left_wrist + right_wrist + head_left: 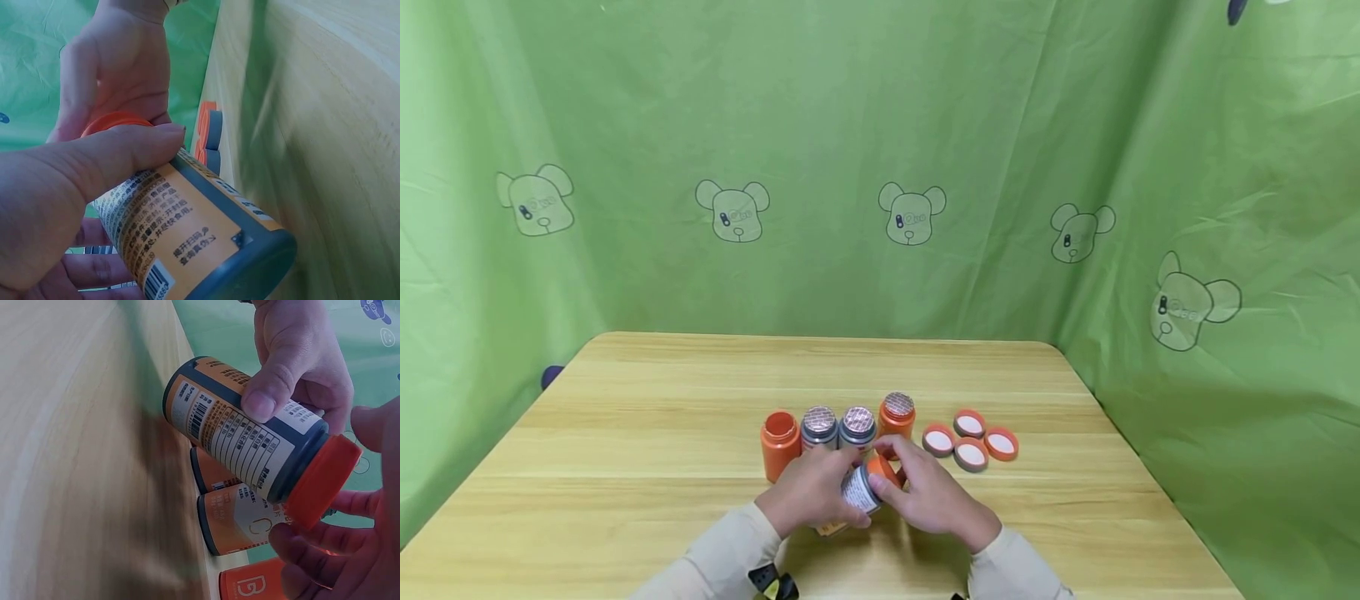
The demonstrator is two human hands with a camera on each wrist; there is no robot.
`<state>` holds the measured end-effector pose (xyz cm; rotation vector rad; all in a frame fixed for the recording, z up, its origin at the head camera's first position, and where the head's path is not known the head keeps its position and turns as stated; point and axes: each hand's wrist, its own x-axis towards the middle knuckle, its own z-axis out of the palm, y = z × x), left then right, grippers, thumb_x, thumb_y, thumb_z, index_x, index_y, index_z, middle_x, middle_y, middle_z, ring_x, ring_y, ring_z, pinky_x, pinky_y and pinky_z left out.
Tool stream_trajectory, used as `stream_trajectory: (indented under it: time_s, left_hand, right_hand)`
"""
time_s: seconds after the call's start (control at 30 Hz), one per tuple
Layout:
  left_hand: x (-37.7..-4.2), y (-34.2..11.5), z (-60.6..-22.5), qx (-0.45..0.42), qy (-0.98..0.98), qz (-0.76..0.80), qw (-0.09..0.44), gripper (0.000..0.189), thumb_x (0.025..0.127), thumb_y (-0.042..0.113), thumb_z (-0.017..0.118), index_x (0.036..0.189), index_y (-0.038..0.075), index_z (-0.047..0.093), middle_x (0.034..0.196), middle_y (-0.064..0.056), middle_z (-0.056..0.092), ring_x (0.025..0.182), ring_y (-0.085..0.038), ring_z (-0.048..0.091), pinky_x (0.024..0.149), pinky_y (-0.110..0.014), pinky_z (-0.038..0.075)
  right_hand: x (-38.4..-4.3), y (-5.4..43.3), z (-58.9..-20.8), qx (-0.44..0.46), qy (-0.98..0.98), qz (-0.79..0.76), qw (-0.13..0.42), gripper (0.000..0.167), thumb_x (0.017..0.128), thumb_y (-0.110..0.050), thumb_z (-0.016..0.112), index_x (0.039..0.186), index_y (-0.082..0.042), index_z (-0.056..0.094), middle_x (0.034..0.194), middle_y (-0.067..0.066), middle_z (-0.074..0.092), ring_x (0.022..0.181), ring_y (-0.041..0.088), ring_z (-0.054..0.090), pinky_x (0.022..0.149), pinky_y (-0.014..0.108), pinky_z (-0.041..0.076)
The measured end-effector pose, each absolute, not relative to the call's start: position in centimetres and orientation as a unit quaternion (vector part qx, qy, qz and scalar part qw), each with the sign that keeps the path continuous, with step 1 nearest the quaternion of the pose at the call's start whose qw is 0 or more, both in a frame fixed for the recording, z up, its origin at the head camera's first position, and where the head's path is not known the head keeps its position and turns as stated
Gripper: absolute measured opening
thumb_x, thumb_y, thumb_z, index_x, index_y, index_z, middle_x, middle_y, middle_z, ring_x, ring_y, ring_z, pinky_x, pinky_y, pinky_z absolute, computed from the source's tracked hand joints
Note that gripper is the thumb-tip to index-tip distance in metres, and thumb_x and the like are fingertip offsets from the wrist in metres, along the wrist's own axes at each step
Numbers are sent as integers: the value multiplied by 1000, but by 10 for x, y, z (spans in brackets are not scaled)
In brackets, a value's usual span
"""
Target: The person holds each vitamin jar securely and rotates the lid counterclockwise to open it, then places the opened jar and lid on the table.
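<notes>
My left hand (814, 492) grips a dark grey bottle (240, 434) with an orange and white printed label, its thumb pressed on the label. The bottle is tilted above the table, its orange cap (324, 478) pointing to my right hand. On that cap my right hand (928, 493) has its fingers and thumb curled round the rim. Just behind the hands stand two grey bottles with silver foil seals, a left one (819, 422) and a right one (857, 422). An orange bottle (781, 446) without a lid stands at the row's left; a foil-sealed orange bottle (897, 417) is at its right.
Several loose caps lie upturned with white liners to the right of the bottles, among them an orange cap (1002, 443) and a grey-sided cap (972, 455). The wooden table (625, 433) reaches back to a green curtain (820, 275), which also hangs along both sides.
</notes>
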<state>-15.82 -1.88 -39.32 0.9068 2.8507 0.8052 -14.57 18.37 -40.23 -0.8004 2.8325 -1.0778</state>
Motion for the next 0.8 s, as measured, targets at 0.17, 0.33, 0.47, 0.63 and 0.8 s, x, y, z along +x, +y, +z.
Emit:
stream_trajectory:
  time_s: [0.17, 0.33, 0.47, 0.63, 0.8]
  left_hand:
    - [-158, -18, -392, 289, 921, 261, 26, 67, 59, 38, 91, 113, 12, 63, 94, 1, 65, 73, -9, 58, 65, -26, 50]
    - [-159, -18, -393, 292, 920, 260, 23, 65, 59, 38, 91, 111, 13, 63, 93, 2, 66, 74, -8, 58, 65, -26, 50]
    - [-159, -18, -393, 292, 920, 260, 25, 68, 59, 38, 92, 115, 13, 62, 97, 1, 66, 76, -9, 59, 67, -27, 50]
    - [-158, -17, -393, 289, 920, 263, 31, 71, 59, 39, 92, 117, 12, 62, 98, 0, 66, 75, -10, 59, 66, -27, 51]
    - [-159, -17, -394, 289, 920, 262, 28, 70, 59, 39, 92, 116, 13, 61, 97, 0, 66, 74, -9, 59, 66, -27, 51]
  right_hand:
    - [-146, 183, -402, -239, 909, -342, 10, 49, 98, -44, 53, 131, -8, 47, 119, 4, 57, 83, 13, 54, 72, 29, 48]
    - [-146, 184, -402, -263, 901, -346, 1, 46, 98, -40, 54, 131, -8, 47, 118, 2, 56, 92, 14, 54, 77, 32, 49]
    - [-146, 184, -402, -270, 899, -344, 2, 47, 98, -40, 54, 132, -10, 46, 120, 2, 55, 98, 15, 54, 81, 35, 49]
    - [-145, 181, -402, -255, 909, -329, -6, 48, 98, -43, 52, 130, -8, 48, 120, 6, 57, 100, 17, 54, 83, 38, 48]
    - [-146, 181, -404, -254, 908, -332, -4, 46, 99, -44, 50, 130, -9, 49, 117, 3, 57, 97, 15, 54, 81, 35, 48]
